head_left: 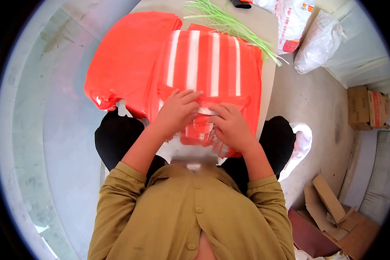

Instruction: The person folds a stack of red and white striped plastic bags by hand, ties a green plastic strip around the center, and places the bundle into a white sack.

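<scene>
Both hands are down on the striped plastic stack [206, 65], red with white bands, lying along the near edge of the tabletop [269, 25]! The left hand [177, 112] lays its fingers across the folded near end; the right hand [233, 126] curls in just beside it, a pale strip [206, 111] showing between the two. Is either grip closed on the plastic? Cannot tell from here: the undersides of the fingers are hidden. Over at the left edge, a smooth red bundle [125, 56] sits against the stack. Up towards the far right corner, green strands [229, 21] trail across and poke past the right edge. Out on the floor [307, 95], well apart, a white sack [320, 43]!
</scene>
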Tool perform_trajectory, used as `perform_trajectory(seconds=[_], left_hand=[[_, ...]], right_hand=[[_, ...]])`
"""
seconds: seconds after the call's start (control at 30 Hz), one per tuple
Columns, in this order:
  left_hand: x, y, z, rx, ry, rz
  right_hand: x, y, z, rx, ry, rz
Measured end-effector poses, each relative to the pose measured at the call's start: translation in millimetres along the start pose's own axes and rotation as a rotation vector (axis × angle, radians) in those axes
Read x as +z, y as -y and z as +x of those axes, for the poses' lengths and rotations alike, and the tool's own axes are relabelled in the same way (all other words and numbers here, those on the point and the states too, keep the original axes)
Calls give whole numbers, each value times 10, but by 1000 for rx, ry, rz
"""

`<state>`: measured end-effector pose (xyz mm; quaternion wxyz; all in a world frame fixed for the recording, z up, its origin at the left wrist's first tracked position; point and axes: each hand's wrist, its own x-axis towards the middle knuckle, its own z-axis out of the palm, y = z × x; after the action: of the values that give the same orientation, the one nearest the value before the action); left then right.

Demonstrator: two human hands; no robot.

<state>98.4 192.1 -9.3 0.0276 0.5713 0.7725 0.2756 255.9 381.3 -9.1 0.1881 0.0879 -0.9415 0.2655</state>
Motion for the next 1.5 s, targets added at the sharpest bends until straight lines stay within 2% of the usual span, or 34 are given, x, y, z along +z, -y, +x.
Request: perform_trajectory(seconds=[0.13,0.4,0.53,0.63,0.73,0.93,1.03,1.13,1.2,1.3,1.4,1.5], left_hand=[[10,-6,6,-14,65,30],[9,26,-71,22,88,54],[-45,-23,-50,-9,86,-4],[-72,-30,-10,-27,66,-39],[-17,-17,48,-69,-21,-100],[212,-37,185,-225,-209,-55],[237,-44,213,-229,-224,-21],[242,-40,218,-245,-208,-3],[233,-36,233,-278,-163,15],[265,-11,209,-243,-209,21],[107,-48,114,44,-166,180],[45,-93,29,10,-81,183]], right_hand=[[99,29,-57,-29,-7,-52],[80,-45,-37,59,-53,175],[141,-70,20,251,-106,392],[166,-48,104,427,-147,394],[136,-13,258,656,-47,401],[265,-110,377,513,-133,152],[267,-92,271,281,-276,73],[187,-141,173,-55,-124,-74],[183,-167,179,-28,-85,-87],[204,-225,209,-2,-65,-96],[201,-261,238,6,-52,-75],[181,-296,265,-3,-46,-65]])
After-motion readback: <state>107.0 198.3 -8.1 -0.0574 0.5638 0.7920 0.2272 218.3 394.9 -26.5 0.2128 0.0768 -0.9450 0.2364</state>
